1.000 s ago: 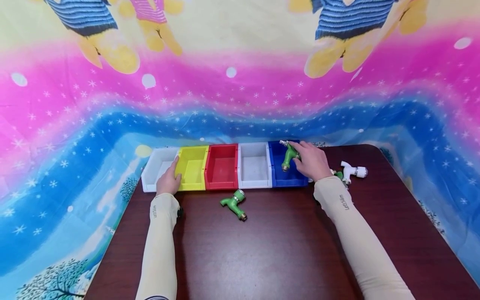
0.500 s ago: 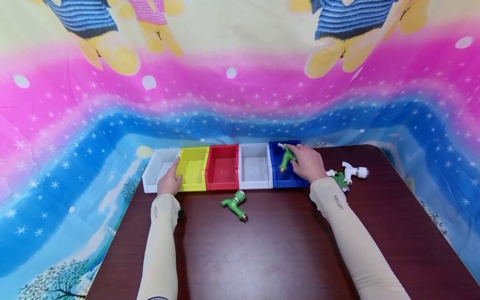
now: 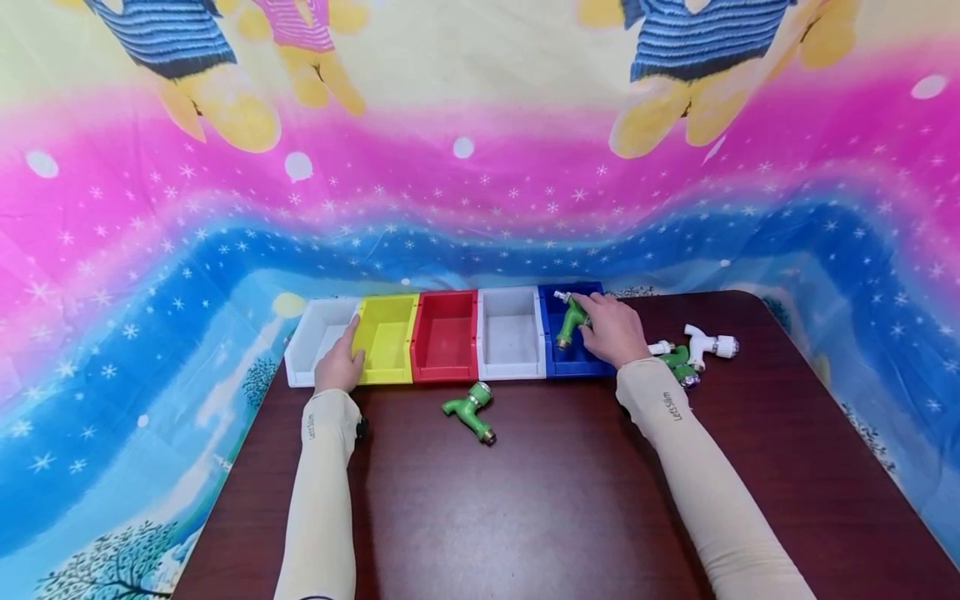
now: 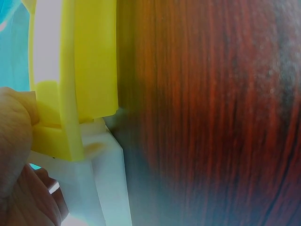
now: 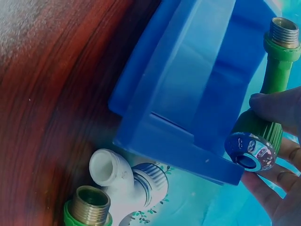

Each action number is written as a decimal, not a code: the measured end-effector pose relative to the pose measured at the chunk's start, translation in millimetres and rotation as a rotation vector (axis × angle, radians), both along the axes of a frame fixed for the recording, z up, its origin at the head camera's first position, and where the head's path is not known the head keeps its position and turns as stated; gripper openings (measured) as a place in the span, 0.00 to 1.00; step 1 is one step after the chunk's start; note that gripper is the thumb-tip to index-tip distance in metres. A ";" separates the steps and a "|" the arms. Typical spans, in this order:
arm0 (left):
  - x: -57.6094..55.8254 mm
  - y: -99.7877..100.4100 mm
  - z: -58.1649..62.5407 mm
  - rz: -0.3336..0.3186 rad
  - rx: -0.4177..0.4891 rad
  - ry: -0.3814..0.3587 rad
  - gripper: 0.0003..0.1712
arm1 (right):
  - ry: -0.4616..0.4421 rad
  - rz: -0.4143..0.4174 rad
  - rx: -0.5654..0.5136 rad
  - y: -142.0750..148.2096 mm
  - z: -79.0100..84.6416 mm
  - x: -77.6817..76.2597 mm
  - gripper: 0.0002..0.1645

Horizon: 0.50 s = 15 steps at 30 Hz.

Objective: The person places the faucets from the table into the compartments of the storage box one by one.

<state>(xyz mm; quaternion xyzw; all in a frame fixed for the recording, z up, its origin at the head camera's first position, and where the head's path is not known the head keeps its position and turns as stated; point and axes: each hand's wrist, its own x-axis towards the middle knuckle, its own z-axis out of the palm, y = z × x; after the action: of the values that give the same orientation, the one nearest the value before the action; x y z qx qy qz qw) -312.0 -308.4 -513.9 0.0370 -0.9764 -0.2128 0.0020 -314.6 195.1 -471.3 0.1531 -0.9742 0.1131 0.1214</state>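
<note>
My right hand [image 3: 617, 330] holds a green tap [image 3: 572, 323] by its knob end over the blue bin [image 3: 592, 364]. In the right wrist view, the held tap [image 5: 277, 75] has its threaded brass end pointing up, with thumb and fingers around the green knob. My left hand [image 3: 340, 360] grips the wall where the white bin [image 3: 302, 367] meets the yellow bin [image 3: 386, 333]. Its thumb lies on the yellow side in the left wrist view; other fingers are on the white side, partly hidden. Another green tap [image 3: 470, 412] lies on the table before the red bin [image 3: 444, 333].
A second white bin [image 3: 510, 333] stands between the red and blue ones. Right of the row lie a white tap [image 3: 708, 344], a green tap [image 3: 677, 357] and another white piece [image 3: 661, 347], partly hidden by the hand. A patterned cloth [image 3: 465, 192] hangs behind the table [image 3: 510, 508].
My right hand has shifted slightly left and down with the green tap, uncovering more of the taps at the right. The left hand stays on the bin wall.
</note>
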 end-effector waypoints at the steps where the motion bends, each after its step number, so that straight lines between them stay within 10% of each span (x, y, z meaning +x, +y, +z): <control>1: 0.5 0.3 0.6 0.003 0.003 0.000 0.42 | -0.004 -0.001 0.000 0.0 -0.6 -0.3 0.35; 15: 3.3 2.7 1.7 0.002 0.003 0.006 0.42 | -0.035 -0.007 0.018 -1.8 -7.5 -1.5 0.35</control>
<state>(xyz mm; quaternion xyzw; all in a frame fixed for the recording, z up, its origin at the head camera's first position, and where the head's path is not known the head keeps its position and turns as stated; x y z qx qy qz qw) -308.6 -305.8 -512.2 0.0375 -0.9760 -0.2145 0.0053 -316.1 193.2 -478.7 0.1486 -0.9777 0.1063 0.1036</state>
